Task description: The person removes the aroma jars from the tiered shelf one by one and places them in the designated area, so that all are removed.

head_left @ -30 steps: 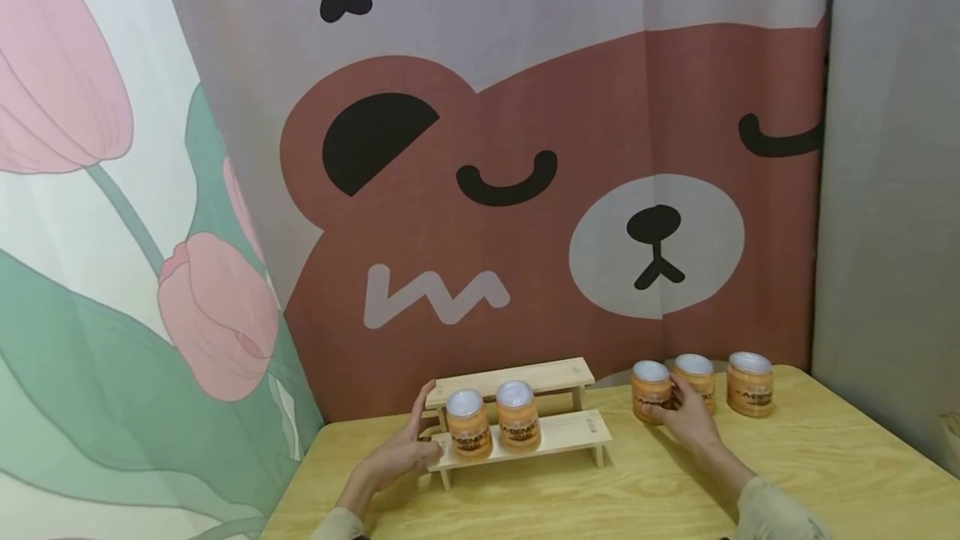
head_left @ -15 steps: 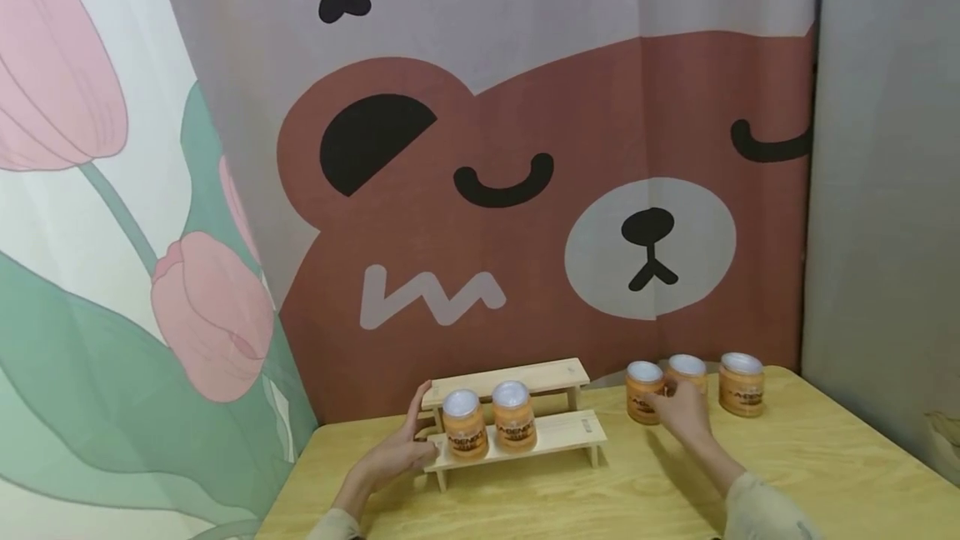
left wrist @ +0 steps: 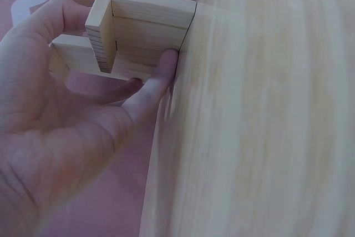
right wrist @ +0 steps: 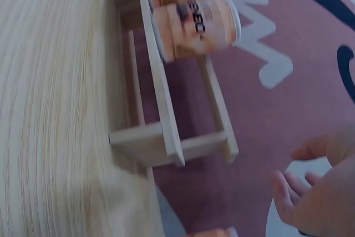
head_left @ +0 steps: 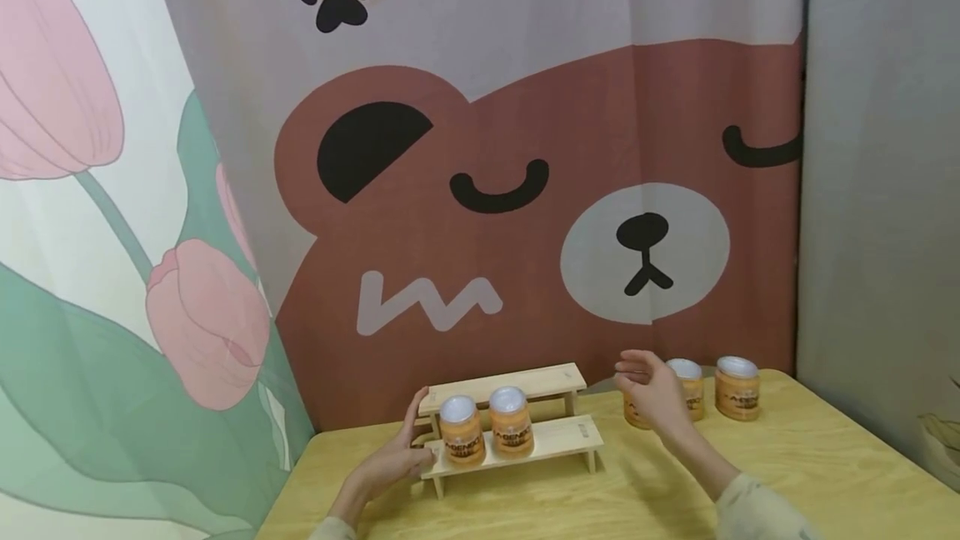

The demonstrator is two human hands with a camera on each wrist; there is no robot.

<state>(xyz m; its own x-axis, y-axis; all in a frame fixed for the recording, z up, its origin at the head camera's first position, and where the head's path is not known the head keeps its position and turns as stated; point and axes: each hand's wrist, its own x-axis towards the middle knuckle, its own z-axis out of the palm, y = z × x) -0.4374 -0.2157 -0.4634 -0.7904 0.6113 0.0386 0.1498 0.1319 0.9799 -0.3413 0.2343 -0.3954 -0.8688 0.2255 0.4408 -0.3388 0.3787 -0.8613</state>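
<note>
A two-tier wooden stand (head_left: 555, 433) is on the table, and my left hand (head_left: 392, 465) holds its left end. In the left wrist view the fingers (left wrist: 166, 62) touch the stand's side panel (left wrist: 147, 18). Two orange jars with pale lids, a left jar (head_left: 462, 433) and a right jar (head_left: 512, 423), stand upright on the lower step. My right hand (head_left: 660, 398) is raised before three similar jars, holding nothing, its fingers loosely extended. It partly hides the nearest jar (head_left: 636, 413) and the middle jar (head_left: 692, 394); the far-right jar (head_left: 738, 390) shows fully.
The yellow wood-grain table (head_left: 525, 507) ends against a curtain (head_left: 420, 232) printed with a bear. A tulip-patterned curtain (head_left: 217, 323) hangs at the left. To the right hangs a grey curtain (head_left: 877, 190).
My right hand has let go of the nearest of the three jars and lifted up from it, moving slightly left. The left hand keeps its hold on the stand.
</note>
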